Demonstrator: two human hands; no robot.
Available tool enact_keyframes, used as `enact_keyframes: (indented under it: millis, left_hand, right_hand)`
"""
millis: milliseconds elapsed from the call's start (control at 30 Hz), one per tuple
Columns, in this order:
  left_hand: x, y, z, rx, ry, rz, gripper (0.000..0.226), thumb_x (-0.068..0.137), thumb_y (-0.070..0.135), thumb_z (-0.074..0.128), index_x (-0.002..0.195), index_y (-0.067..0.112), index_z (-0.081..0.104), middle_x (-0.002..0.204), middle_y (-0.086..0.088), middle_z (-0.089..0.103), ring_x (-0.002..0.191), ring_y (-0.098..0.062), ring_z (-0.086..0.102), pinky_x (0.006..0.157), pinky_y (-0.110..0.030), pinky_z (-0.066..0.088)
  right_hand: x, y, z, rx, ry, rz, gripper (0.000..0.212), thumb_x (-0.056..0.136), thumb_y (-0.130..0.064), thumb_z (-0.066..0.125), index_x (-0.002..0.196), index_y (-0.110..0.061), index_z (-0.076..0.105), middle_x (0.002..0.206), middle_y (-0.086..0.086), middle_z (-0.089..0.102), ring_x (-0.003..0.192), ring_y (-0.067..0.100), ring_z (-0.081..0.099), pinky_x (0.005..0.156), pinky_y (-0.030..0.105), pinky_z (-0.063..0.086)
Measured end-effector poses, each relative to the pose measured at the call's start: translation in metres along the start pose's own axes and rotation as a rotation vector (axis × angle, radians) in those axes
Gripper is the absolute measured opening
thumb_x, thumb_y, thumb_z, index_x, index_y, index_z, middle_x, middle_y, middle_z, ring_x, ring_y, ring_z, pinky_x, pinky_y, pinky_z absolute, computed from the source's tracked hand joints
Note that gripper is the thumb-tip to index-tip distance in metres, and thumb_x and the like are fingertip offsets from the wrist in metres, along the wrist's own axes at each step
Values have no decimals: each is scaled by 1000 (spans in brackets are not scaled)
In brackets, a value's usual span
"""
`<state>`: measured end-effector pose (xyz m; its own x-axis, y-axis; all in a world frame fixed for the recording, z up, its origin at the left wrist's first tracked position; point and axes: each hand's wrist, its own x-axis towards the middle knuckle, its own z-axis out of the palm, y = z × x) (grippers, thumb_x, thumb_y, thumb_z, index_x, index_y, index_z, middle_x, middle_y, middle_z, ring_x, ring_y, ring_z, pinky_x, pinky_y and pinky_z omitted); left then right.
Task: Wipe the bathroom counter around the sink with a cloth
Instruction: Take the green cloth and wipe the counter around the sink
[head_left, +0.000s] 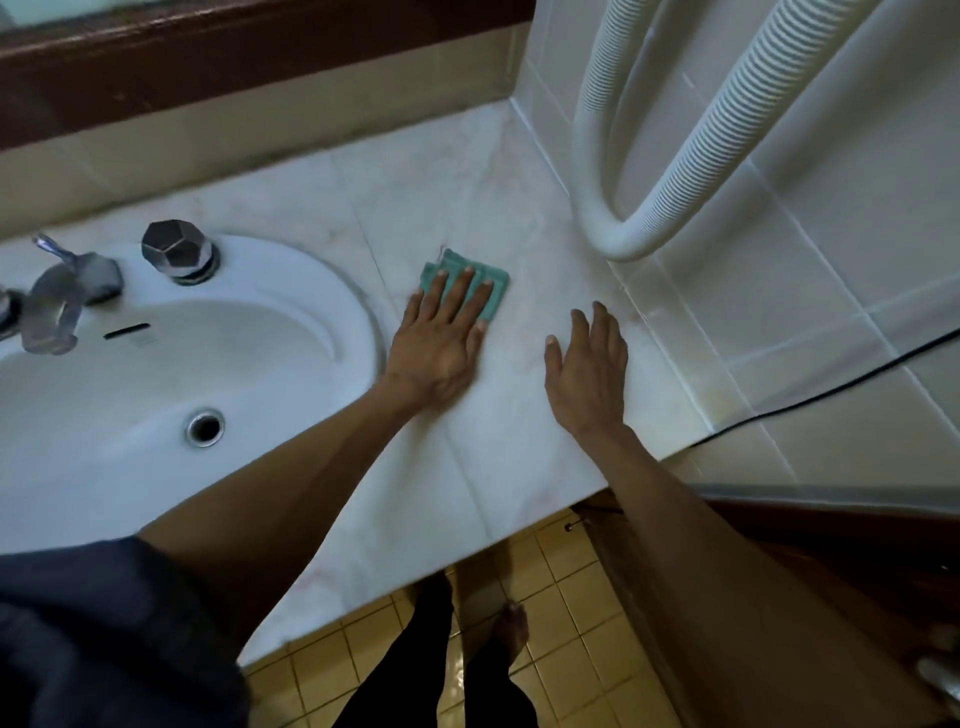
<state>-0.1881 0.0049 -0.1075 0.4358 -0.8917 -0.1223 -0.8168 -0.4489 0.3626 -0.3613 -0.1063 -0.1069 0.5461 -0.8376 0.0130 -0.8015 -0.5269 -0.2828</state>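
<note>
One cloth (480, 278): small, teal, folded into a flat pad; lies on the counter at centre frame, just right of the sink rim, mostly covered by the left hand.
Cloth handling (judged): light, soft and limp; likely to bunch or unfold if dragged by one edge. Texture looks like microfibre or terry, so it should grip the stone rather than skate. Not fragile.
Where to take hold (judged): no pinch needed; a flat palm and spread fingers over the middle of the pad keep the folds together while it slides. To lift it, pinch the folded edge at its upper right, which shows clear of the fingers.
Left hand (441, 340): open flat, fingers extended and slightly spread, pressing down on the cloth; not closed around it.
Right hand (589, 371): open flat, palm down on bare counter just right of centre, holding nothing; appears to brace. Apart from the cloth.
Counter (519, 208): pale marble-look slab, smooth; faint pinkish marks near the wall at right of centre.
Sink (311, 291): white oval basin, left half of frame; tap (62, 296) and faceted knob (176, 252) at its upper left.
Hose (670, 202): white corrugated loop hanging on the tiled wall, upper right, its bend low over the counter's far right corner.
</note>
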Motion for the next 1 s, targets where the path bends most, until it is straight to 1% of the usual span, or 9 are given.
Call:
enact_keyframes:
  millis: [200, 267, 433, 533, 633, 733, 800, 867, 1000]
  left_hand:
    - [78, -55, -37, -2, 18, -100, 58, 107, 45, 17, 163, 30, 11, 172, 1, 5, 158, -27, 0, 127, -48, 6]
    - [95, -72, -50, -10, 16, -164, 58, 108, 44, 16, 163, 29, 6, 172, 1, 0, 158, -28, -3, 127, -50, 5]
    - [81, -57, -48, -15, -12, -308, 62, 108, 42, 20, 163, 25, -4, 171, -3, -11, 157, -31, -10, 125, -49, -3]
    - [70, -61, -42, -20, -63, -267, 62, 107, 44, 18, 162, 30, -7, 170, 2, -14, 157, -25, -14, 125, -47, -4]
    - [96, -100, -60, 17, -69, -238, 61, 106, 45, 18, 162, 31, -2, 171, 3, -9, 158, -26, -10, 126, -47, 0]
    - [121, -148, -82, 98, -68, -89, 65, 101, 51, 11, 162, 29, 7, 172, -1, 2, 158, -30, 0, 126, -49, 10]
    - [130, -160, -92, 133, -72, 15, 69, 98, 52, 6, 162, 29, 11, 171, -2, 7, 158, -31, 4, 125, -50, 12]
    - [148, -151, -90, 128, -72, 60, 65, 101, 47, 10, 163, 28, 11, 171, -2, 7, 158, -30, 3, 126, -48, 9]
    - [217, -95, -72, 125, -60, 108, 60, 106, 44, 13, 163, 29, 5, 172, -1, 2, 158, -29, 1, 127, -49, 5]
  right_hand:
    - [41, -38, 18, -45, -7, -34, 52, 102, -35, 38, 146, -8, 38, 159, 19, 27, 146, 37, 26, 119, 51, 21]
    - [56, -49, 22, -40, -16, -43, 53, 103, -35, 37, 148, -7, 36, 159, 20, 25, 147, 36, 24, 120, 51, 19]
    - [101, -75, 29, 0, -30, -59, 56, 103, -35, 35, 151, -6, 33, 162, 20, 21, 149, 35, 20, 122, 47, 14]
    - [125, -82, 35, -38, 9, -41, 59, 102, -39, 34, 150, -4, 35, 160, 23, 25, 148, 37, 24, 120, 53, 16]
    - [135, -80, 40, -83, 47, -15, 65, 101, -45, 29, 151, -4, 32, 160, 20, 26, 149, 34, 24, 120, 56, 14]
    - [135, -78, 43, -102, 80, -11, 65, 102, -47, 28, 153, -7, 30, 162, 16, 24, 151, 30, 20, 122, 54, 11]
    - [136, -77, 43, -111, 94, -2, 64, 101, -47, 28, 153, -8, 30, 162, 15, 23, 151, 30, 20, 122, 53, 12]
    - [136, -77, 44, -129, 110, 4, 64, 101, -47, 29, 152, -9, 31, 162, 15, 24, 150, 30, 21, 121, 53, 13]
    - [136, -77, 46, -149, 161, 2, 61, 102, -45, 31, 150, -9, 37, 160, 15, 29, 149, 31, 26, 121, 51, 16]
